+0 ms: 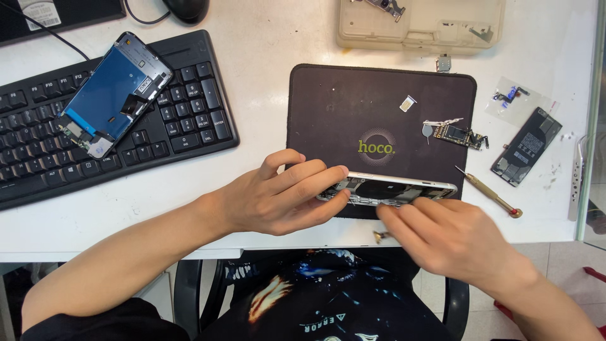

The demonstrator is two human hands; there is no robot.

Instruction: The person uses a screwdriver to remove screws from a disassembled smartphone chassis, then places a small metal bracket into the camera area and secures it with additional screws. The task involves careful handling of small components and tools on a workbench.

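Right hand (451, 237) covers the near edge of the opened phone frame (394, 187), its fingertips hard to read. Left hand (278, 199) curls around the frame's nine o'clock end, pinching it, at the dark mat's (353, 107) six o'clock edge.

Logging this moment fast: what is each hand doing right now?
Left hand: fingers closed on the end of the opened phone frame, holding it on edge.
Right hand: fingers on the frame's near edge; grip cannot be told.
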